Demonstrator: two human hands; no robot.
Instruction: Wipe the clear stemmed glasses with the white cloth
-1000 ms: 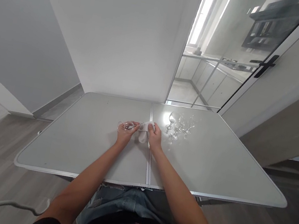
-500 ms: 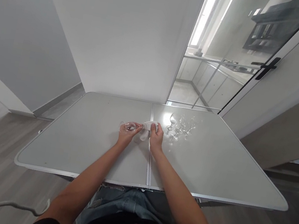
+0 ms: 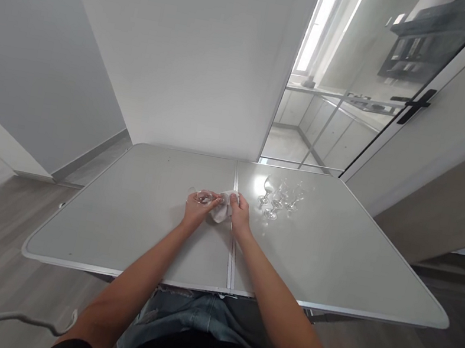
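My left hand (image 3: 198,206) is closed around a clear stemmed glass (image 3: 205,197), which lies sideways with its bowl to the left and its foot to the right. A white cloth (image 3: 221,213) hangs by the foot of this glass, pinched in my right hand (image 3: 240,212). Both hands are over the middle of the table, near its centre seam. Right of my right hand, several more clear stemmed glasses (image 3: 271,212) stand upright in a close group.
The grey folding table (image 3: 325,262) has a metal rim and a seam (image 3: 231,264) down its middle. A white wall (image 3: 205,73) rises behind it. At the back right is a glass door with a black handle (image 3: 416,105). A pale cable (image 3: 9,316) shows at lower left.
My right hand and the cloth first shift slightly right, then come back left toward the foot of the glass. My left hand keeps its hold on the glass. The standing glasses stay put.
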